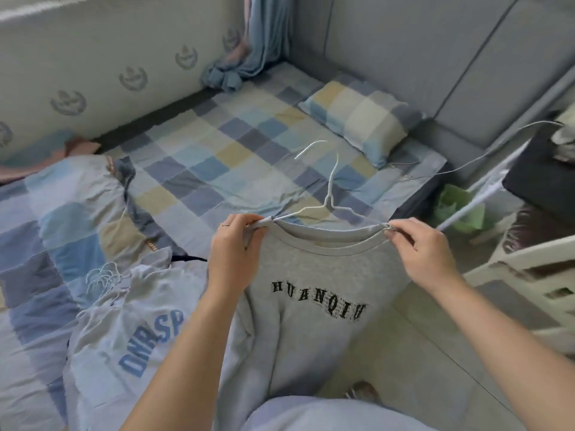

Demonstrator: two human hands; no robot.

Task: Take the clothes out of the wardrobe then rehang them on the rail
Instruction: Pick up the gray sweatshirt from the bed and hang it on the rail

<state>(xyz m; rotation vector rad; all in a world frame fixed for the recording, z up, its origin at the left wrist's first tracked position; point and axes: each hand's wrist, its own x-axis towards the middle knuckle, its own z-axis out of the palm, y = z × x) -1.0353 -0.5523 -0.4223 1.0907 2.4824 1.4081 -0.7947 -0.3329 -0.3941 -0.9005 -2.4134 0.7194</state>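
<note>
Head view: a grey top held up by its neck, with a hanger half in

A person stands at the side of a bed point(217, 144) and holds up a grey top point(317, 269) with both hands. Black letters on its front read HUANQIU. The left hand point(236, 247) pinches the left end of the neck hole, and its fingers point(249, 219) are curled tight on the cloth. A thin ring point(226, 224) sits on one finger. The right hand point(420, 247) pinches the right end of the neck hole the same way, with thumb and fingers closed on the cloth. The neck is pulled out wide between the two hands. The rest of the top hangs down in front of the person.

A white wire hanger point(329, 194) pokes out of the neck hole. Its hook points up and away, over the bed. Its left arm runs down to the spot where the left hand pinches. I cannot tell if that hand holds the wire too. Its right arm goes down behind the collar.

Just to the left, a pale top with blue letters point(137, 325) lies crumpled on the bed, on a checked blanket point(62, 213). The bed has a checked sheet in blue, yellow and grey. A checked pillow point(357, 119) lies at the far end, against a grey padded headboard point(435, 57). A blue curtain point(249, 48) hangs in the far corner. Something green point(460, 209) sits on the floor beside the bed.
</note>
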